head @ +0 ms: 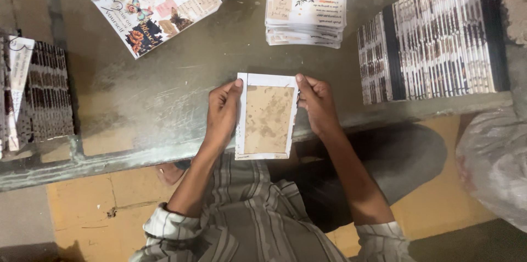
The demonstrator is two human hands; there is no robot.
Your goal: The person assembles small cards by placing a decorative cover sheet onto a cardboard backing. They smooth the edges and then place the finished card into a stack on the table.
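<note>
Left hand (222,116) and right hand (317,105) each pinch a side edge of brown-stained card booklet (267,116), fingers curled closed around it, printed booklet stack (306,4) at 12 o'clock on grey workbench (164,75).

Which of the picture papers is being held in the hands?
The brown-stained sheet with white edges, held between the left hand and right hand. The butterfly sheet and the stack of sheets lie untouched on the table.

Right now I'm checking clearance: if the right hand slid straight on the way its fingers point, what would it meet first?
The right hand, holding the brown-faced card, points up the table; the stack of printed sheets looks first in line, though depth is unclear.
</note>
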